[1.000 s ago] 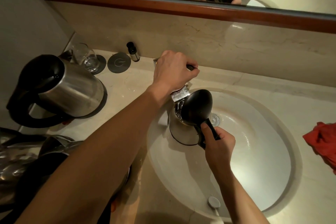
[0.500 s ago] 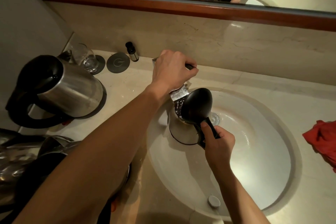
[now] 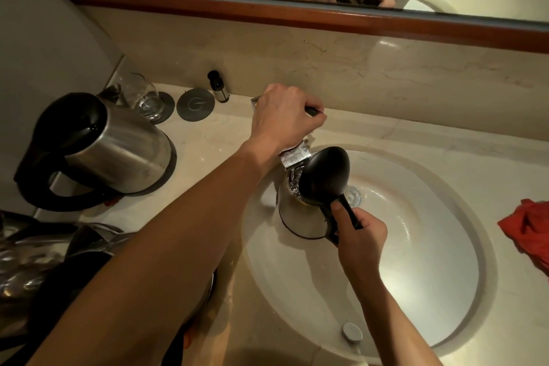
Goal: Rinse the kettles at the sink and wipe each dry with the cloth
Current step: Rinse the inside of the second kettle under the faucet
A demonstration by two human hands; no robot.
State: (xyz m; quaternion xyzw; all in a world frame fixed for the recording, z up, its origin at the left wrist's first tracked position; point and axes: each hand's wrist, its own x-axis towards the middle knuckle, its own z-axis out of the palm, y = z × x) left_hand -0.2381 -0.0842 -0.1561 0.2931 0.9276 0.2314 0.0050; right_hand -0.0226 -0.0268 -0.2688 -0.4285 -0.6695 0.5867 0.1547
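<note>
A steel kettle (image 3: 300, 217) with its black lid (image 3: 325, 175) flipped up sits in the oval white sink (image 3: 430, 291), under the chrome tap spout (image 3: 294, 156). Water shimmers inside its mouth. My right hand (image 3: 361, 235) grips the kettle's black handle. My left hand (image 3: 285, 116) is closed over the tap lever above the spout. A red cloth (image 3: 528, 232) lies crumpled on the counter at the right edge. A second steel kettle (image 3: 118, 145) with a black handle stands on the counter to the left.
More kettles (image 3: 38, 258) crowd the lower left corner, partly behind my left arm. A glass (image 3: 145, 98), two round coasters (image 3: 195, 104) and a small dark bottle (image 3: 218, 86) line the back of the counter. A mirror hangs above.
Almost nothing has moved; both hands keep their grips and the kettle stays under the spout.
</note>
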